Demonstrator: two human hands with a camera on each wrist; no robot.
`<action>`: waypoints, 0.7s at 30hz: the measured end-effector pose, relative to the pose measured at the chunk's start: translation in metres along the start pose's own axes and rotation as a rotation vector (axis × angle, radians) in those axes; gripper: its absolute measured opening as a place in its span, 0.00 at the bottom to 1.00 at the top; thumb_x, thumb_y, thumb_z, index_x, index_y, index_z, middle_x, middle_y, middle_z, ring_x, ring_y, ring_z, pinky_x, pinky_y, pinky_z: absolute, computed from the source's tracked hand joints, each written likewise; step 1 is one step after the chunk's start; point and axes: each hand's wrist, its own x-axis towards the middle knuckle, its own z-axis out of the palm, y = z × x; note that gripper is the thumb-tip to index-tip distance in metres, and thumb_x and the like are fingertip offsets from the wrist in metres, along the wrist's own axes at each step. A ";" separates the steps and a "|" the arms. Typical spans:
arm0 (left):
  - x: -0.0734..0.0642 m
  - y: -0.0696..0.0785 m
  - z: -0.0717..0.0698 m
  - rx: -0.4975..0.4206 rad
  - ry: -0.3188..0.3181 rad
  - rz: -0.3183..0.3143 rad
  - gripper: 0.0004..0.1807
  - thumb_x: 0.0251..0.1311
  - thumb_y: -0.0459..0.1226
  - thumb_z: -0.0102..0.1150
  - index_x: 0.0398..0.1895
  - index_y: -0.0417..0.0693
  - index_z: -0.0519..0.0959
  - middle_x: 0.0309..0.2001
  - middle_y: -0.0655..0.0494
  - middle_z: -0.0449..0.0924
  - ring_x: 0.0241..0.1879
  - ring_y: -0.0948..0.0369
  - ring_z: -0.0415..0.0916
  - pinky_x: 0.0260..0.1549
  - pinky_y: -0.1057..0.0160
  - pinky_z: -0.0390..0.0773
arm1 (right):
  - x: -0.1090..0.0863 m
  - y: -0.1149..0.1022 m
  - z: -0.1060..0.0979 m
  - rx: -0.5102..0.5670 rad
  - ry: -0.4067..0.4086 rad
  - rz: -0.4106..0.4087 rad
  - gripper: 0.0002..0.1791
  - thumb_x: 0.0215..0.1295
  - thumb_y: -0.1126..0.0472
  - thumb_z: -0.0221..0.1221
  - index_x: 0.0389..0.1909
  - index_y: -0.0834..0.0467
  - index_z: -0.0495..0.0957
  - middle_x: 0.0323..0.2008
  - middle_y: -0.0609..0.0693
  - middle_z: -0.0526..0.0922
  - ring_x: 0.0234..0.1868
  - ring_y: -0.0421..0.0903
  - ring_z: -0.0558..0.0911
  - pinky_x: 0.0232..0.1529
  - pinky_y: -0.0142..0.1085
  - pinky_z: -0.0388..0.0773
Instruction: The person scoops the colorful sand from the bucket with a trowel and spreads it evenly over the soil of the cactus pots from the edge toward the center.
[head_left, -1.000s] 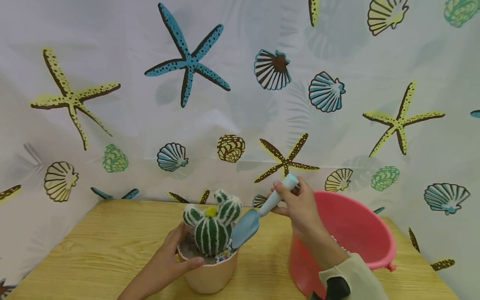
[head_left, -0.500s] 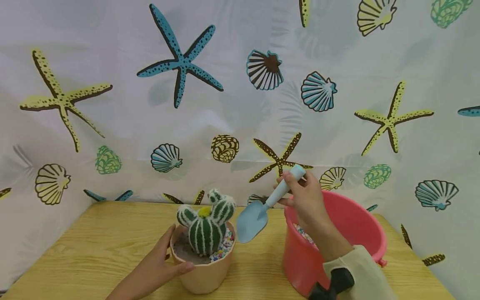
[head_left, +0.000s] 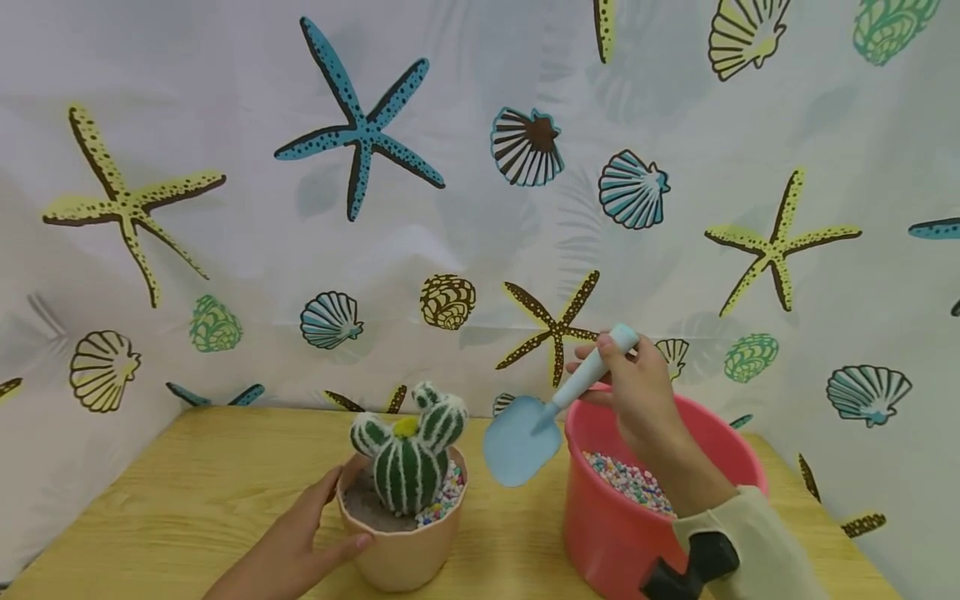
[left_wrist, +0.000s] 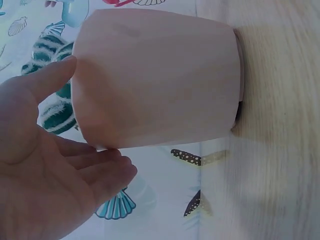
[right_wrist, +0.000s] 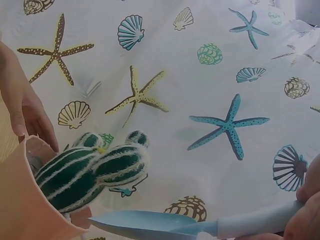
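In the head view a peach flowerpot holds a fuzzy green toy cactus with white stripes and a yellow top. Grey filling lies on its left, multicoloured pebbles on its right. My left hand holds the pot at its rim, thumb in front and fingers around the left side; the left wrist view shows the pot's wall close up. My right hand grips a light blue trowel by its handle. The blade hangs bare between pot and bucket, its tip pointing down and left.
A red bucket stands on the wooden table to the right, partly behind my right forearm. More multicoloured pebbles lie inside it. Behind the table hangs a white sheet printed with starfish and shells.
The trowel has moved right, away from the pot's rim towards the bucket, and its blade has turned to face me. My left hand has stayed at the pot.
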 end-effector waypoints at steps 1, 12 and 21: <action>-0.001 -0.001 0.001 0.019 0.009 0.028 0.46 0.63 0.46 0.59 0.73 0.33 0.46 0.70 0.29 0.51 0.67 0.33 0.55 0.57 0.36 0.65 | 0.000 -0.001 -0.001 -0.004 0.003 0.004 0.19 0.76 0.57 0.44 0.57 0.67 0.60 0.41 0.53 0.78 0.41 0.43 0.85 0.47 0.42 0.82; -0.003 0.001 0.012 0.112 -0.139 -0.146 0.52 0.63 0.57 0.53 0.73 0.29 0.40 0.66 0.21 0.50 0.64 0.27 0.53 0.54 0.32 0.65 | 0.000 -0.003 -0.035 -0.017 0.043 0.006 0.19 0.76 0.54 0.42 0.54 0.65 0.61 0.38 0.45 0.78 0.40 0.38 0.84 0.43 0.37 0.83; -0.006 0.038 0.017 0.100 -0.136 -0.253 0.44 0.62 0.53 0.56 0.63 0.20 0.58 0.51 0.37 0.73 0.50 0.44 0.73 0.49 0.43 0.74 | 0.000 0.003 -0.060 0.043 0.107 0.027 0.15 0.75 0.52 0.42 0.52 0.58 0.60 0.40 0.45 0.77 0.40 0.38 0.84 0.44 0.38 0.83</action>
